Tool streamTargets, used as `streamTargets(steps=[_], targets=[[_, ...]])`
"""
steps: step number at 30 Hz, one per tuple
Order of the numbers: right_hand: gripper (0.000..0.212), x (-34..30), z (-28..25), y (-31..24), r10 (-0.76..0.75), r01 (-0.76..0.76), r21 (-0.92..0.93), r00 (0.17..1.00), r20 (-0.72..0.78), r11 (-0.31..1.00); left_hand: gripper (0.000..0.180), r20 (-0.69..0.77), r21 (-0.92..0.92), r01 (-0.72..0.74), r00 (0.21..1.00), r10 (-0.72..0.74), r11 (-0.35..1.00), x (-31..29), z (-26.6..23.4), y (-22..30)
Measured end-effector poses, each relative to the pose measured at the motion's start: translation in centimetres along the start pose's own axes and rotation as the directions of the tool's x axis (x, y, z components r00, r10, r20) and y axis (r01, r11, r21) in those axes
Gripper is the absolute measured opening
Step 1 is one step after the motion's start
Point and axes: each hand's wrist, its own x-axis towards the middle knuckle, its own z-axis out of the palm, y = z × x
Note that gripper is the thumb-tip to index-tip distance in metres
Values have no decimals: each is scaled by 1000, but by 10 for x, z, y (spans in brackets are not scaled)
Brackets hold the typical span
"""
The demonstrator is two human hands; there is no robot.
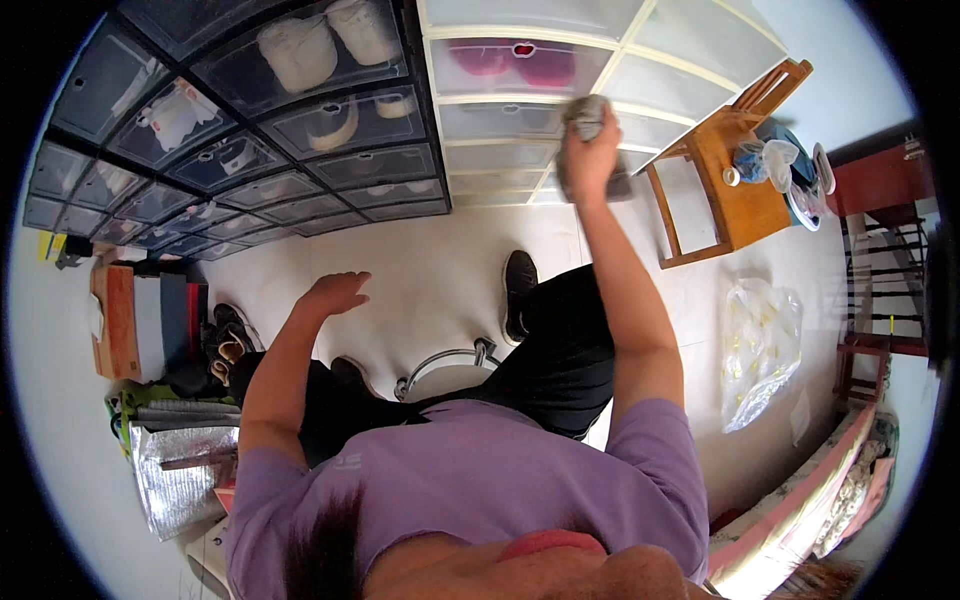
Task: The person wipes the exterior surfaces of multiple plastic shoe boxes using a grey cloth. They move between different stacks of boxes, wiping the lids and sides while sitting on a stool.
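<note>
At one o'clock, the right hand (594,158) partly covers a blurred grey thing (587,115), perhaps a cloth. At ten, the upper edge cuts the black drawers (250,122); their contents (296,55) look hazy.

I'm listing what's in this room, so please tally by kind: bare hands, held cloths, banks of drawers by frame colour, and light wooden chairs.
Bare hands: 2, the left hand and the right hand
Cloth in the right grip: 1
Black-framed drawers: 1 bank
White-framed drawers: 1 bank
Light wooden chair: 1
Total: 6
</note>
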Motion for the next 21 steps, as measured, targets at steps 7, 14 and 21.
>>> streamTargets(steps=[7,14,21], targets=[[67,-53,54,-54,-189,169,103,954,232,980,54,-30,22,-51,998,52,998,0,-14,16],[61,-74,80,-93,-218,109,326,922,321,939,54,-60,-15,-47,997,46,999,-13,-20,19],[57,-10,26,-38,-184,185,6,981,-54,983,56,-8,-43,41,999,-41,998,-32,-17,8]])
